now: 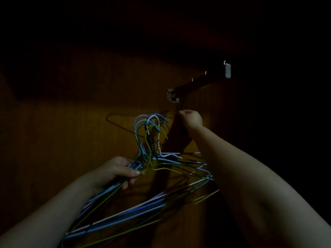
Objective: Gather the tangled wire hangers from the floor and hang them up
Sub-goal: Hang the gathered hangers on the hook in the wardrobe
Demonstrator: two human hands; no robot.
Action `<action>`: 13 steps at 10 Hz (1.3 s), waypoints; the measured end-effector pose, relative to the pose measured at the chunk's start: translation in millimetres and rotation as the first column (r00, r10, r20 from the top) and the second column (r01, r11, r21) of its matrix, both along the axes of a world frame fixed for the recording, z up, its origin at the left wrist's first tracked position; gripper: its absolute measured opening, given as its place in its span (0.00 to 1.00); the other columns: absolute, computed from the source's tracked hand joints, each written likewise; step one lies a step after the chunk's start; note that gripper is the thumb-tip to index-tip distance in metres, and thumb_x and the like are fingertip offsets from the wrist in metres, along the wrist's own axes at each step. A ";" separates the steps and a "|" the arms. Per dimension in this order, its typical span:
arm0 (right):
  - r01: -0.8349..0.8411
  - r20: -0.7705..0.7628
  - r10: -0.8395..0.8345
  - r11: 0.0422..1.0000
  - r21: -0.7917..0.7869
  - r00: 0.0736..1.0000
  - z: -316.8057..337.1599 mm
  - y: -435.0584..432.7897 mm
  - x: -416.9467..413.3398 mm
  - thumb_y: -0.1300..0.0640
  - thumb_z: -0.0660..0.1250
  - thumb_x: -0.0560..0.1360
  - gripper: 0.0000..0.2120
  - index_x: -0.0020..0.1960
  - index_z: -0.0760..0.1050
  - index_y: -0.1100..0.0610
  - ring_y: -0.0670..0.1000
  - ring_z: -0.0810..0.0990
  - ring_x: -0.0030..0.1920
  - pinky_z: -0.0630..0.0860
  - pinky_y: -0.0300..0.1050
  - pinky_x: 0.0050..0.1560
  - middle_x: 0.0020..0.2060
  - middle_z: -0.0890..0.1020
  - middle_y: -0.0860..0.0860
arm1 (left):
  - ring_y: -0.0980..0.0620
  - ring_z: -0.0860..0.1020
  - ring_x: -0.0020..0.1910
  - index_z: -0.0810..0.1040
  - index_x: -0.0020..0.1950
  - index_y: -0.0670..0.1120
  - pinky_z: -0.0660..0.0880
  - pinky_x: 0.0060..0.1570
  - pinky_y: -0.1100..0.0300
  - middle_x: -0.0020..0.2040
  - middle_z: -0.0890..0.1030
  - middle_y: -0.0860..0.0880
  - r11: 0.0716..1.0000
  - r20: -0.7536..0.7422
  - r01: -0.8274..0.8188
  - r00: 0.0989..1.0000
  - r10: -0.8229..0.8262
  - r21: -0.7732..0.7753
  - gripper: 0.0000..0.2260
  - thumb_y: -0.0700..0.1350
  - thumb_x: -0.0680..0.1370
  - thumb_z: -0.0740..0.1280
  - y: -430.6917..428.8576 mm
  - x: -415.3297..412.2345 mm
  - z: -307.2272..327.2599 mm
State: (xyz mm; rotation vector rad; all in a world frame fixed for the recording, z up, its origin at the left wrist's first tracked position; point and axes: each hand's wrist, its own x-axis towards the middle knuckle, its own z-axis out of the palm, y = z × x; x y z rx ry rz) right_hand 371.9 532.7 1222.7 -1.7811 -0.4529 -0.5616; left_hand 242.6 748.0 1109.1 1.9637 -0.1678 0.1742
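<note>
My left hand [116,171] grips a bundle of wire hangers [148,158] in blue, white and green by their left shoulders, hooks pointing up. My right hand [191,119] is raised higher, fingers curled and pinching a dark wire hanger [121,126] whose outline barely shows against the wooden wall. Above the right hand a dark hanging rail [198,83] sticks out from a wall bracket [172,95], with small pegs on top and a pale end cap [228,70].
The scene is very dark. A wooden back panel [71,131] fills the middle of the view. A dark overhang runs across above the rail. The right side and the top are black and unreadable.
</note>
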 end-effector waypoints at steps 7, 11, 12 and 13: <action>0.363 0.228 -0.307 0.892 -0.268 0.924 -3.1 -5.9 -18.9 0.55 0.57 0.80 0.17 0.69 0.67 0.51 0.56 0.67 0.66 0.62 0.55 0.63 0.65 0.73 0.52 | 0.55 0.69 0.17 0.79 0.32 0.37 0.65 0.18 0.69 0.24 0.75 0.45 0.981 0.100 0.081 0.993 -0.064 -0.174 0.17 0.47 0.51 0.73 -26.7 -57.0 13.6; 0.256 0.114 -0.229 0.889 -0.381 0.967 -6.6 -0.7 -25.0 0.50 0.59 0.80 0.21 0.72 0.62 0.48 0.57 0.69 0.66 0.63 0.55 0.61 0.65 0.74 0.51 | 0.56 0.70 0.16 0.75 0.33 0.36 0.65 0.17 0.69 0.23 0.75 0.46 0.974 0.084 0.083 0.994 -0.066 -0.211 0.07 0.39 0.60 0.69 -41.5 -65.7 7.7; 0.320 0.191 -0.264 0.857 -0.404 0.946 -2.2 12.8 -30.3 0.54 0.56 0.80 0.16 0.68 0.65 0.51 0.57 0.71 0.63 0.63 0.56 0.61 0.60 0.77 0.52 | 0.57 0.70 0.17 0.75 0.34 0.37 0.66 0.18 0.68 0.23 0.75 0.46 0.970 0.104 0.084 0.993 -0.061 -0.229 0.07 0.39 0.62 0.68 -35.4 -64.6 8.7; 0.349 0.214 -0.284 0.845 -0.405 0.935 1.5 20.8 -30.1 0.54 0.55 0.81 0.13 0.64 0.67 0.55 0.58 0.72 0.61 0.63 0.57 0.60 0.58 0.77 0.54 | 0.56 0.70 0.17 0.78 0.32 0.38 0.65 0.19 0.69 0.23 0.75 0.46 0.968 0.130 0.079 0.990 -0.049 -0.237 0.05 0.40 0.62 0.67 -29.5 -64.9 8.8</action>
